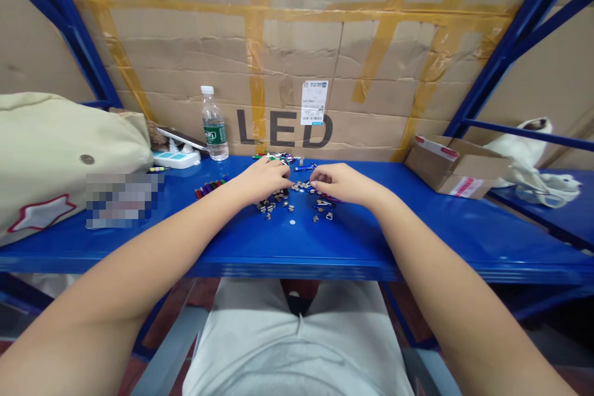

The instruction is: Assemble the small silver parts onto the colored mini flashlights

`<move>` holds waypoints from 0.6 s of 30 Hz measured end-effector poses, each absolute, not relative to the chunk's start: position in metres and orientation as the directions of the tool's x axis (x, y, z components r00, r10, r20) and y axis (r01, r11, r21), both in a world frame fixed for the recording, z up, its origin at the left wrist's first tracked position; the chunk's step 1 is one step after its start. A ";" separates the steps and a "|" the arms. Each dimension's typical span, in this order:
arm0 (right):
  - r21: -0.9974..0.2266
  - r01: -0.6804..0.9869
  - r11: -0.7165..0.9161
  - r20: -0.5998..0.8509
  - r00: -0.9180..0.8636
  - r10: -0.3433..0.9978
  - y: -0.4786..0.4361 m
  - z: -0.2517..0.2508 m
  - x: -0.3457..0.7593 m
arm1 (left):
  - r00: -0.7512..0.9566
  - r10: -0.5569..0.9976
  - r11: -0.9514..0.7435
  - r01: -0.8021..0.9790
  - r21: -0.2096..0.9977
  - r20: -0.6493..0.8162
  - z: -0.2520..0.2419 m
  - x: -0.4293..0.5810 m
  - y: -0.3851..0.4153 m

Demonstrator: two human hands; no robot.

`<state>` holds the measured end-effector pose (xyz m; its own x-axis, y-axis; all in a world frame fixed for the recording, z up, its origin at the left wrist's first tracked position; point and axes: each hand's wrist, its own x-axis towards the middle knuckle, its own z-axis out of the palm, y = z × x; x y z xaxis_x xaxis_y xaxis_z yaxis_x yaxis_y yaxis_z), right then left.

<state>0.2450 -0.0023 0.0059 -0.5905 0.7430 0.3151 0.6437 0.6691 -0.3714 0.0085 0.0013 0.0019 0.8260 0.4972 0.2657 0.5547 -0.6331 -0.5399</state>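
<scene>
My left hand (264, 180) is bent over a pile of small shiny metal pieces (279, 196), its thumb and fingers drawn together at the tips. Facing it, my right hand (341, 184) has thumb and fingertips pinched near small round coin-like pieces (299, 186). What either hand holds, if anything, is too small to make out. A blue metallic tube (304, 167) lies just beyond the fingers. Red and dark tubes (210, 189) are lined up left of my left hand. More small metal parts (322, 206) sit below my right hand, and one pale disc (292, 222) lies nearer the edge.
On the blue table (297, 247), a water bottle (214, 127) and a white power strip (176, 158) stand at back left, beside a cream bag (65, 154). An open carton (445, 167) is on the right. A large cardboard box (297, 49) walls off the back.
</scene>
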 end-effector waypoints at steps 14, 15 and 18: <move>-0.330 0.638 0.696 0.280 -0.638 0.717 -0.003 0.005 0.245 | 0.773 0.421 -0.510 0.634 -0.581 0.475 0.010 0.011 -0.002; -0.328 0.636 0.699 0.282 -0.640 0.715 -0.002 0.005 0.245 | 0.765 0.426 -0.501 0.644 -0.578 0.483 0.011 0.010 -0.002; -0.330 0.640 0.694 0.270 -0.641 0.719 -0.003 0.005 0.245 | 0.786 0.458 -0.518 0.616 -0.593 0.416 0.007 0.011 -0.001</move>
